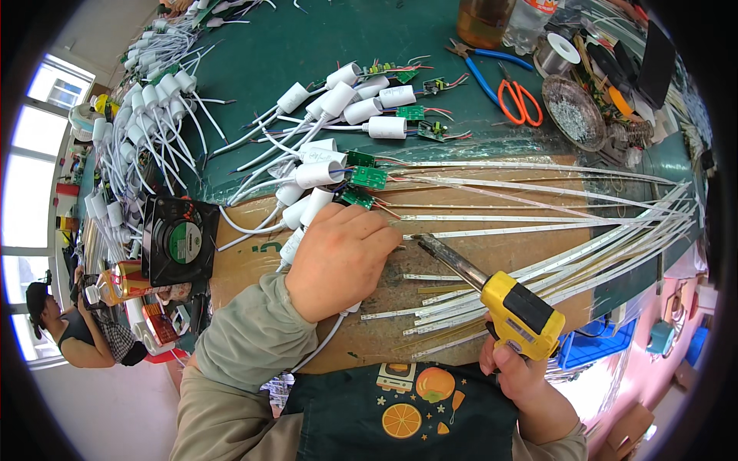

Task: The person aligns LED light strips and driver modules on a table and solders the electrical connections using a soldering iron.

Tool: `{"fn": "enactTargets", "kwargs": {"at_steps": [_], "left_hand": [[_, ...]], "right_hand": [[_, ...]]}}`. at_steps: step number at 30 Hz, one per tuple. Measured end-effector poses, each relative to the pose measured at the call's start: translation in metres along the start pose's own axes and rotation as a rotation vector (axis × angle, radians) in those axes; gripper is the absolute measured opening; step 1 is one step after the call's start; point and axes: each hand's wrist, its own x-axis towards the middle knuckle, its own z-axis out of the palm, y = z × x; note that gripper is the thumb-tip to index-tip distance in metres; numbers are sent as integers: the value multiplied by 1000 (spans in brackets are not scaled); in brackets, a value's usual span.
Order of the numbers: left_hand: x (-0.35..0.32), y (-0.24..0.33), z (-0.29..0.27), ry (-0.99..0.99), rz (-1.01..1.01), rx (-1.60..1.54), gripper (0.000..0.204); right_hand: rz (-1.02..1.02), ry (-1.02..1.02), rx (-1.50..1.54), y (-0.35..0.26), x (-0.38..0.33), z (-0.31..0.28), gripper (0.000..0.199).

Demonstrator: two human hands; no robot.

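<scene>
Bent over a sheet of brown cardboard, a worker's left hand curls, knuckles up, beside the near end of a white LED strip; its fingertips are hidden, so what they pinch cannot be told. The right hand wraps the grip of a yellow-and-black soldering gun at 4 o'clock from the left, the dark tip of its metal barrel close to the strip's end, contact unclear.

The strip runs from just beside the left hand toward 3 o'clock, where more strips fan into a loose sheaf. Thin, flat and ribbon-like, it looks light and springy, likely to bow or slide if left loose; the flat band just behind its end seems the safest hold, clear of the hot barrel. At 12 o'clock, green circuit boards trail hair-thin wires that look easily torn and are best spared any tug. The smooth white cylinders beside them appear to be light, rigid plastic, easier to grasp by their round sides. At 9 o'clock sits a square black fan; at 2 o'clock, orange-handled scissors.
</scene>
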Motion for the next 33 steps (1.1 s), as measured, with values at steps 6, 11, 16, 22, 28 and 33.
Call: {"fn": "enactTargets", "kwargs": {"at_steps": [6, 11, 16, 22, 28, 33], "left_hand": [[2, 2, 1, 10, -6, 0, 22], [3, 3, 1, 0, -23, -2, 21], [3, 3, 3, 10, -24, 12, 20], [3, 4, 3, -9, -21, 42, 22], [3, 4, 3, -21, -19, 48, 21], [3, 4, 3, -28, -20, 54, 21]], "right_hand": [[-3, -16, 10, 1, 0, -3, 62], [-2, -22, -14, 0, 1, -3, 62], [-27, -60, -16, 3, 2, -6, 63], [-94, -74, -90, 7, 2, -7, 61], [-70, -77, -85, 9, 2, -6, 57], [-27, -85, -96, 6, 4, -6, 53]]}}
